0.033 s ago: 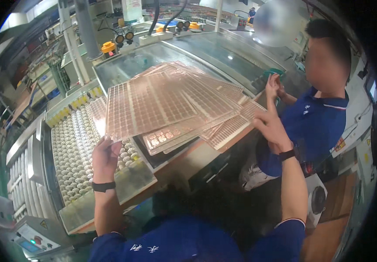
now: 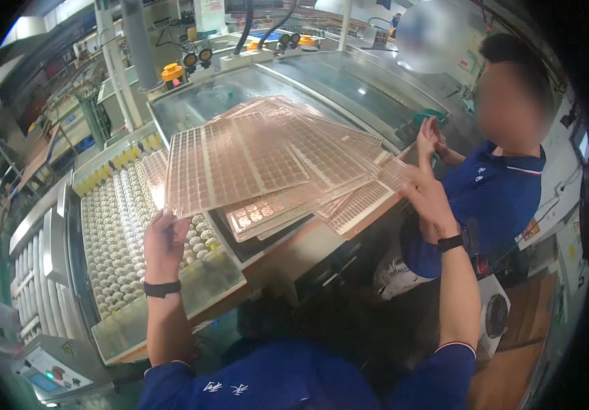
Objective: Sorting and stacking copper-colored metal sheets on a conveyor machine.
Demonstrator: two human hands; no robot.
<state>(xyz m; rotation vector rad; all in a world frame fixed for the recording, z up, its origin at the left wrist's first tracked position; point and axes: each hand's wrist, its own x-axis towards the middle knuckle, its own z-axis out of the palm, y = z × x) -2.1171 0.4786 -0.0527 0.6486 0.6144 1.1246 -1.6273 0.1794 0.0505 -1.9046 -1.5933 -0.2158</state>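
Several thin copper-coloured panels with grid patterns lie fanned out in a loose stack on the machine's top. My left hand (image 2: pixel 163 242) pinches the near left corner of the uppermost copper panel (image 2: pixel 236 160), which overhangs the rollers. My right hand (image 2: pixel 432 205) is beside the right end of the stack, next to a slotted copper panel (image 2: pixel 361 210). Its fingers are loosely bent and apart, with nothing visible in them; whether a fingertip touches the edge is unclear. A dark wristband is on each of my wrists.
Rows of pale rollers (image 2: pixel 113 232) fill the bed at left, beside a control box (image 2: pixel 48 376). A co-worker in a blue shirt (image 2: pixel 492 195) stands close on the right, hands together. Wet glassy covers (image 2: pixel 335 85) and yellow-capped fittings (image 2: pixel 171 72) lie behind the stack.
My right hand has shifted slightly up and to the right at the stack's right end. My left hand keeps its pinch on the panel corner.
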